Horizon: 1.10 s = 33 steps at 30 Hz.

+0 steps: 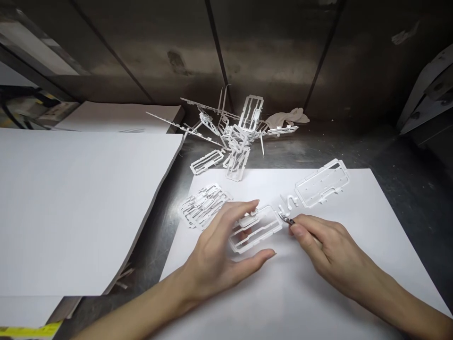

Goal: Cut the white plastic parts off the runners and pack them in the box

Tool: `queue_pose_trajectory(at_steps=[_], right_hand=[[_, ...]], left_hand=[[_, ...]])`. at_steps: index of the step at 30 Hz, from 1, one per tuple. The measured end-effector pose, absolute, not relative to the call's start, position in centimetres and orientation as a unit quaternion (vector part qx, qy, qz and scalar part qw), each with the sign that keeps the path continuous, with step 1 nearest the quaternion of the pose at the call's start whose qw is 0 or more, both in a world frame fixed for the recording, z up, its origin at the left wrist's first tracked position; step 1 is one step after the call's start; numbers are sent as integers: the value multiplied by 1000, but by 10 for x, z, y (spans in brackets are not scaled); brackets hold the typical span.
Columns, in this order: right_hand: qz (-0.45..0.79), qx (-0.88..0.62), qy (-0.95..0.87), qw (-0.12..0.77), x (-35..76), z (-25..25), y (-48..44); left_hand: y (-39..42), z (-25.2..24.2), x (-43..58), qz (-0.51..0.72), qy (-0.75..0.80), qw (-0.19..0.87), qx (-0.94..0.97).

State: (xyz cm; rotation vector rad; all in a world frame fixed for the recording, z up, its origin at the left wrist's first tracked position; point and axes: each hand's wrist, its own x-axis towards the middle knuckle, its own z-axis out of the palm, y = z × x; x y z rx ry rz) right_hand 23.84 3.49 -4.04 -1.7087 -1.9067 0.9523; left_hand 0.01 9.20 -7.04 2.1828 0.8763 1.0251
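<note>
My left hand [215,250] is curled around a white plastic frame [260,236], with its thumb and index finger apart at either side and a fingertip showing through the frame's opening. My right hand [323,238] grips small nippers [287,220], their metal jaws touching the frame's right corner. A thin, curvy sprue [290,202] lies just beyond the jaws, leading toward a second white plastic frame [322,183] at upper right. Left of my left hand rests a stack of similar white plastic parts [205,205], partly covered by the fingers.
A white sheet [283,293] lies under my hands on a dark metal table [161,222]. Behind it sits a tangled heap of white plastic frames and runners [237,137], beside a crumpled pale cloth [288,118]. Large white sheets [71,203] are stacked at left. A metal wall [265,52] stands behind.
</note>
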Motion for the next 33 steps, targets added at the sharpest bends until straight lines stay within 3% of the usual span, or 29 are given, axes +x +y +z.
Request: queue_pose_trajectory(at_steps=[2,9,17,20,27,33], right_hand=[[331,-612,-689,203,236,-42,33],[301,-613,-705,191,235,-45,34],[91,-611,-716,326,250,-57,51],[43,-607,-713,350,257,-66,60],[56,-621,-722,299,265,-73,72],[40,-598,-755,268,272,-73,78]], left_hand=[[90,-74,1,392,309,226,836],[85,-79,3,366,313,172,860],[111,-61,-25,234,483,-5,844],[119,-62,-36,157,548,-1,821],[124,-58,-33,22,605,92,791],[126,-62,-33,109,553,34,825]])
